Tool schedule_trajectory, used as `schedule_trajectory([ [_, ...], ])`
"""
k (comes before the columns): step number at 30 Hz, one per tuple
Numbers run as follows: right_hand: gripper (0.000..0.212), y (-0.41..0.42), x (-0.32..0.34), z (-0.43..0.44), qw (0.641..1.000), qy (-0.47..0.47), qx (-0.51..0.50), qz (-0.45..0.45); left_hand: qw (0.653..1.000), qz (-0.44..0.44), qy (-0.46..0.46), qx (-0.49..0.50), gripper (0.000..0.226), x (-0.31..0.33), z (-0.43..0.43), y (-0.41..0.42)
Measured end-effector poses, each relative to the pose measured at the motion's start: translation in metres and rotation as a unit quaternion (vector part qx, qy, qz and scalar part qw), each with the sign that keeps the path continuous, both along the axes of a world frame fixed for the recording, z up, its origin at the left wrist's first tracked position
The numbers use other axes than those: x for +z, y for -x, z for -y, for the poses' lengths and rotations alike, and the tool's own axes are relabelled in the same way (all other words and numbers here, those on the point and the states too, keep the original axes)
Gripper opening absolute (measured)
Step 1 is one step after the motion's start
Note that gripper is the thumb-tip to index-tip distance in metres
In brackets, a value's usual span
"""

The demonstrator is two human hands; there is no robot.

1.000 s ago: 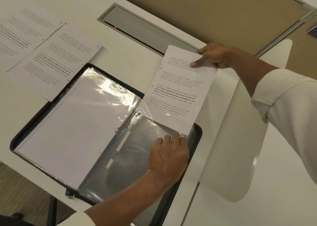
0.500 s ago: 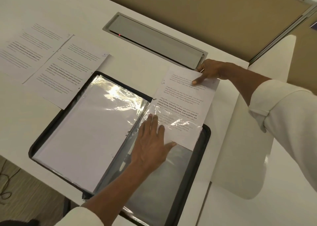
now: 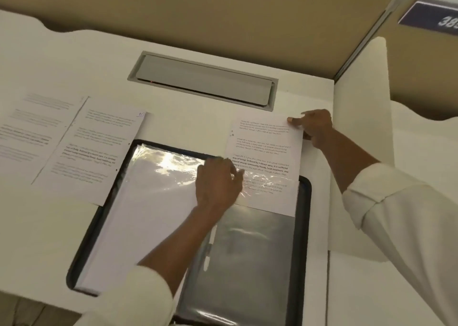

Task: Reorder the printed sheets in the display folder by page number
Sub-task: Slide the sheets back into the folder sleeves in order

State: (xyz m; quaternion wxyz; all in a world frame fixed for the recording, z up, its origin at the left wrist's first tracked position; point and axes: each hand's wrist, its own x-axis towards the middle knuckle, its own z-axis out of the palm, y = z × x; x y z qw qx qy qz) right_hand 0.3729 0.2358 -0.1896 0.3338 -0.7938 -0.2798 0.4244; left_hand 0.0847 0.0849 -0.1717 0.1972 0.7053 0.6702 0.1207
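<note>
From the head view, the display folder (image 3: 306,226) lies open at the near edge of the desk (image 3: 74,65). Its left page shows white paper under shiny plastic. On its right page a printed sheet (image 3: 265,149) stands partly inside the clear sleeve (image 3: 252,263): the lower part is under the plastic, and the upper part lies past the far edge of the folder on the desk. The right hand (image 3: 316,127) pinches the far right corner of this sheet. The left hand (image 3: 218,182) rests at the mouth of the sleeve with bent fingers, but it is blurred, so I cannot tell if it pinches the plastic. Two loose sheets (image 3: 99,147) lie toward the left edge of the desk.
</note>
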Motion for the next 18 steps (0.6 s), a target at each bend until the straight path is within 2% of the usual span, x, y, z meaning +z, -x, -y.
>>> schedule_trajectory([
  [4,0.046,0.001,-0.011,0.031,0.999,-0.025,-0.029,-0.029,0.991,0.097,0.071,0.059,0.031,0.003,-0.075,0.012],
  [7,0.036,0.004,-0.013,0.05,1.0,-0.03,-0.008,-0.005,0.969,0.17,0.151,0.096,0.04,0.006,-0.119,0.01],
  [12,0.035,0.01,-0.008,0.071,0.998,-0.045,0.024,-0.032,0.932,0.251,0.235,0.113,0.035,0.003,-0.157,0.003],
  [15,0.037,0.012,-0.005,0.082,0.996,-0.049,0.027,-0.063,0.919,0.26,0.271,0.122,0.037,-0.004,-0.166,0.001],
  [18,0.039,0.012,-0.005,0.094,0.995,-0.055,0.03,-0.079,0.924,0.229,0.283,0.119,0.04,-0.013,-0.169,0.004],
])
